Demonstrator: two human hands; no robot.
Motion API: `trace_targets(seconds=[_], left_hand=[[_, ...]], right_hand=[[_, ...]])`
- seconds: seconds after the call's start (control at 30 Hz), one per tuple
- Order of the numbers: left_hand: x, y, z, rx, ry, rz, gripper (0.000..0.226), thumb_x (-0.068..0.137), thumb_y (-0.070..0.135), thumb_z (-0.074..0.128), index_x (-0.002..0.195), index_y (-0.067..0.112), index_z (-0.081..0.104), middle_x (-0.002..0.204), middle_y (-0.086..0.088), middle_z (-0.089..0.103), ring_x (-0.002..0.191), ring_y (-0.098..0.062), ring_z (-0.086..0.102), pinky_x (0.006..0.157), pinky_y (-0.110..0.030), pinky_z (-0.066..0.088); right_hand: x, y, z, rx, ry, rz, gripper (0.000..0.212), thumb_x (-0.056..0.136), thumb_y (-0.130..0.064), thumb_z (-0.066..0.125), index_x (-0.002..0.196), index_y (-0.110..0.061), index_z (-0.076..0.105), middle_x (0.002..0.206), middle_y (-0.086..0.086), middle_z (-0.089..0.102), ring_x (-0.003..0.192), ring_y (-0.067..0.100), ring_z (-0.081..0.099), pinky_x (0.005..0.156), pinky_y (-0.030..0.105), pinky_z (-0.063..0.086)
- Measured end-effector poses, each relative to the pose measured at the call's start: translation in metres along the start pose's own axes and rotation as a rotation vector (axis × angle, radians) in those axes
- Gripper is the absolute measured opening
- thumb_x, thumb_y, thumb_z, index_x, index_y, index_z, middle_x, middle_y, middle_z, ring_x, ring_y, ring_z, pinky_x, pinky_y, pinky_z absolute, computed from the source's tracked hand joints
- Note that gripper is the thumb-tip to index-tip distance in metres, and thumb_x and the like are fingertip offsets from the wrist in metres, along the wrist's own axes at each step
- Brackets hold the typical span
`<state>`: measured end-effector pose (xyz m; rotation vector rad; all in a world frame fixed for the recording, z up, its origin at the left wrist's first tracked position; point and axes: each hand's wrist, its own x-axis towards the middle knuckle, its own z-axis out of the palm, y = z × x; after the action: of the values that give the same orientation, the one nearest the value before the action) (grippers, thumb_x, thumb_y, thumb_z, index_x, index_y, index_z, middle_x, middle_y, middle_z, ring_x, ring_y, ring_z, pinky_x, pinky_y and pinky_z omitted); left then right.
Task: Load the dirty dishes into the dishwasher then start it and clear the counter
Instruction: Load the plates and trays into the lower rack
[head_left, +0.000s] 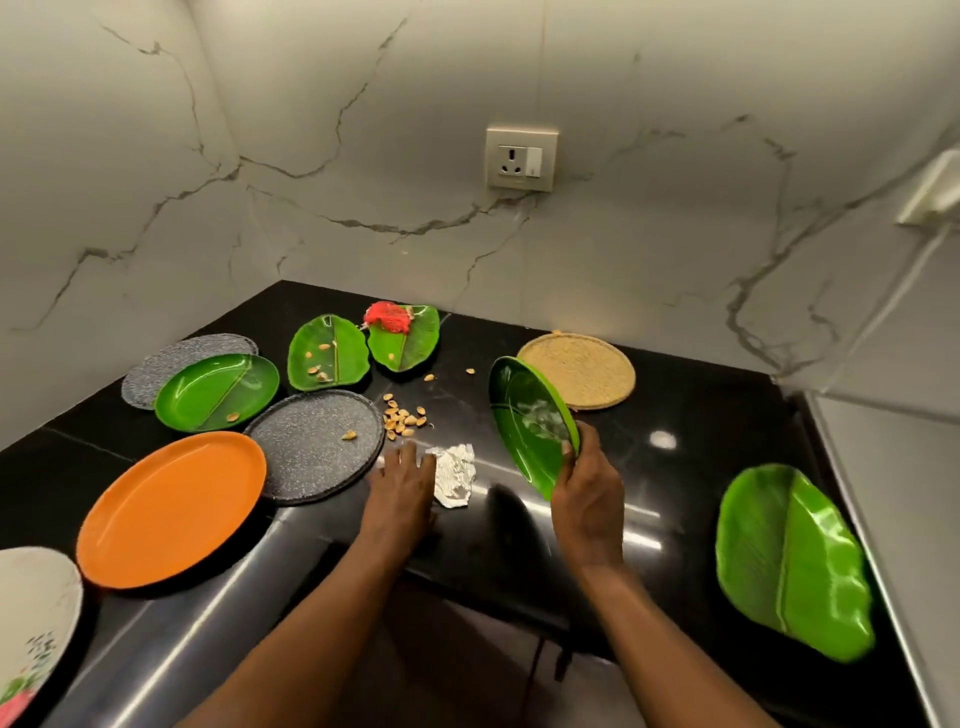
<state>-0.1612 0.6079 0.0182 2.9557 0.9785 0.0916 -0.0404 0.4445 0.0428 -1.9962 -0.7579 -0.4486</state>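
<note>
**Tilted leaf plate in right hand; scraps lie toward the left**

The right hand (589, 499) grips a green leaf-shaped plate (530, 421) by its near rim, fingers curled over the edge; the plate stands steeply tilted, long axis running away from the person, its face turned left toward the crumpled foil (454, 473) and the scattered nut shells (402, 418) on the black desk (701, 415). The left hand (402, 480) lies flat and open on the desk, fingers straight, touching the foil's left edge and holding nothing; it is the nearer hand to the scraps. The plate is glossy, with a pale smear on its face; judged ready for stacking once emptied. Other plates remain unloaded: an orange plate (171, 509); a speckled grey plate (317, 447); a further leaf plate (789, 561) well apart to the right.
</note>
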Motion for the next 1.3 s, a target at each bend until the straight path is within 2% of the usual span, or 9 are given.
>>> trace_targets(seconds=[0.2,0.3,0.43,0.6,0.8,0.87,0.97,1.1,1.3], left_hand=[[-0.095,0.029,0.012,-0.097,0.185,0.156,0.038,0.071,0.017,0.078,0.101,0.01,0.057,0.105,-0.013,0.054,0.09,-0.031,0.053,0.074,-0.041,0.049],[-0.153,0.048,0.023,-0.062,0.202,0.274,0.029,0.068,0.011,0.074,0.092,0.012,0.057,0.094,-0.012,0.054,0.081,-0.031,0.053,0.066,-0.041,0.048],[-0.216,0.072,0.046,-0.027,0.149,0.41,0.028,0.064,0.006,0.073,0.086,0.013,0.057,0.089,-0.01,0.052,0.077,-0.031,0.051,0.061,-0.039,0.046],[-0.287,0.12,0.077,-0.055,-0.007,0.492,0.026,0.073,0.011,0.069,0.097,0.01,0.061,0.097,-0.011,0.053,0.082,-0.03,0.051,0.065,-0.039,0.046],[-0.368,0.204,0.12,-0.018,-0.238,0.587,0.026,0.081,0.014,0.066,0.106,0.013,0.059,0.107,-0.009,0.052,0.093,-0.03,0.053,0.075,-0.039,0.049],[-0.395,0.235,0.128,-0.037,-0.293,0.602,0.03,0.082,0.016,0.066,0.11,0.012,0.058,0.111,-0.01,0.051,0.098,-0.03,0.053,0.08,-0.039,0.047],[-0.442,0.292,0.143,-0.038,-0.394,0.622,0.033,0.091,0.018,0.052,0.124,0.013,0.047,0.126,-0.009,0.043,0.113,-0.028,0.044,0.093,-0.036,0.04],[-0.499,0.356,0.163,-0.079,-0.523,0.613,0.044,0.089,0.026,0.059,0.129,0.014,0.044,0.132,-0.009,0.04,0.118,-0.026,0.043,0.092,-0.035,0.044],[-0.559,0.447,0.183,-0.115,-0.64,0.534,0.049,0.093,0.024,0.053,0.138,0.009,0.039,0.137,-0.014,0.04,0.122,-0.03,0.043,0.099,-0.038,0.043]], right_hand=[[-0.11,-0.023,-0.069,-0.092,0.098,0.037,0.026,0.09,-0.009,0.049,0.114,-0.007,0.059,0.09,0.012,0.07,0.071,0.035,0.066,0.054,0.032,0.042],[-0.179,-0.026,-0.106,-0.147,0.034,0.109,0.038,0.085,-0.011,0.049,0.122,-0.009,0.056,0.099,0.015,0.07,0.073,0.038,0.066,0.052,0.035,0.044],[-0.263,-0.023,-0.158,-0.298,-0.019,0.205,0.041,0.078,-0.007,0.055,0.119,-0.01,0.055,0.085,0.016,0.069,0.06,0.038,0.064,0.04,0.034,0.041],[-0.363,0.006,-0.225,-0.365,-0.124,0.393,0.04,0.086,-0.01,0.05,0.126,-0.015,0.046,0.093,0.018,0.069,0.068,0.039,0.065,0.048,0.038,0.048],[-0.458,0.034,-0.32,-0.433,-0.163,0.69,0.044,0.092,-0.006,0.055,0.135,-0.003,0.048,0.099,0.021,0.069,0.081,0.037,0.068,0.066,0.042,0.053],[-0.485,0.046,-0.351,-0.463,-0.166,0.728,0.041,0.091,-0.004,0.057,0.13,-0.001,0.051,0.092,0.021,0.069,0.076,0.037,0.069,0.062,0.041,0.054],[-0.524,0.071,-0.405,-0.504,-0.169,0.853,0.038,0.092,-0.004,0.056,0.129,-0.003,0.052,0.088,0.021,0.069,0.073,0.039,0.068,0.06,0.041,0.052],[-0.558,0.113,-0.478,-0.492,-0.157,0.929,0.034,0.094,-0.009,0.054,0.128,-0.005,0.05,0.09,0.018,0.07,0.076,0.036,0.068,0.062,0.039,0.052],[-0.573,0.179,-0.564,-0.452,-0.077,0.923,0.034,0.089,0.001,0.058,0.123,-0.001,0.053,0.085,0.02,0.067,0.07,0.04,0.064,0.057,0.041,0.051]])
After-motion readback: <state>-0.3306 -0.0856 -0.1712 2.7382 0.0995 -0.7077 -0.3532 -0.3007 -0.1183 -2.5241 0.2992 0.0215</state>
